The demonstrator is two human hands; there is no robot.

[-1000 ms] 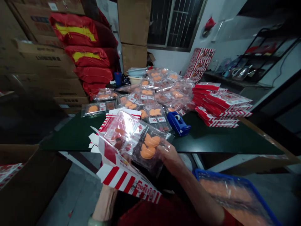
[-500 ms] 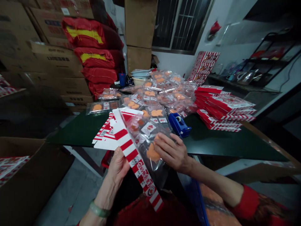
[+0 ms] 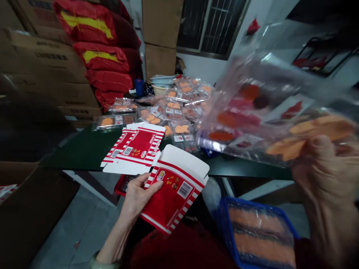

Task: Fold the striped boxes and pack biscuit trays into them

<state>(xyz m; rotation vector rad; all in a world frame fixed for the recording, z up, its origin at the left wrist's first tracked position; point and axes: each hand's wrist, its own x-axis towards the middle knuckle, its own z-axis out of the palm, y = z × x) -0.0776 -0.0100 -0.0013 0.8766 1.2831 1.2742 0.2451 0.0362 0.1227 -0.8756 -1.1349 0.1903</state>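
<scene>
Left hand [image 3: 137,196] pinches the box [image 3: 171,198], thumb on top; right hand [image 3: 328,175] pinches the bag [image 3: 252,116], held up at two o'clock from it! Best grip lightly, no creasing, flap [image 3: 183,160] straight, bag flat and unfolded.

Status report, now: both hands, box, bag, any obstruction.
Left hand gripping red-and-white box. Right hand holding clear bag up at right, outside box. Bag blocks part of green table from view.

A dark, barred rectangular window [image 3: 213,27] sits in a dimly lit white wall [image 3: 200,69] beyond a white-legged, green-topped table [image 3: 71,149] on grey flooring [image 3: 94,218].
</scene>
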